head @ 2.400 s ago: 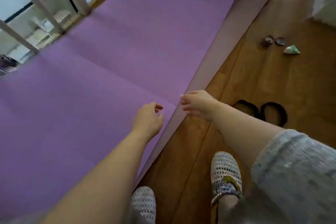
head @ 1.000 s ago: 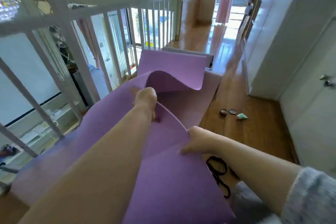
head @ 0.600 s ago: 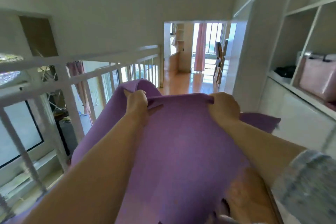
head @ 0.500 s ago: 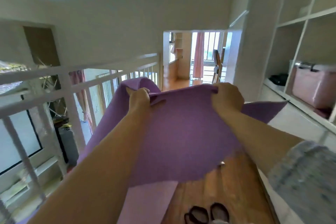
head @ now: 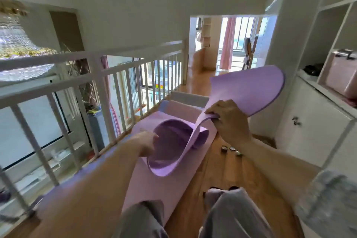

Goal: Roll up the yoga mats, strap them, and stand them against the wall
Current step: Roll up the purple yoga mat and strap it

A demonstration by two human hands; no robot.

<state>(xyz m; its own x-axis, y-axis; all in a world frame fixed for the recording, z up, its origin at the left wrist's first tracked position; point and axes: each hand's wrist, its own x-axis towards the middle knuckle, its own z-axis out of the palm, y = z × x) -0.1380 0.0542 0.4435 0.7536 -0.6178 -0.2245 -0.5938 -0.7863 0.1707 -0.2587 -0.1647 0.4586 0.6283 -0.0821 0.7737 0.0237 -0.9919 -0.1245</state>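
Wooden floor (head: 222, 176) is seen running down a loft landing, fenced on one side by a white railing (head: 108, 67). And what a shape is being thrown here! A purple yoga mat (head: 247, 87) is held up in the air, away from the railing. Its free end is fanned out wide and high, and its lower part is curled into a loose open loop. The edge of that mat is pinched by the right hand (head: 230, 121), with the thumb on one face and the bent fingers on the other. The left hand (head: 145, 144) is placed at the rim of the loop, on the side nearer the railing. Its fingers are hidden by the foam, so whether anything is gripped there cannot be told.

Under the loop a second, paler mat (head: 146, 185) is laid flat just beside the foot of the railing and runs along it. Two small round tins (head: 228, 149) are spotted on the bare boards, across that paler mat from the railing. A white cabinet (head: 309, 127) is set well apart from the railing, over on the far side of the floor. A crystal chandelier (head: 17, 44) is hung out beyond the railing, over the drop. Grey trouser knees (head: 229, 212) are seen low in the frame.
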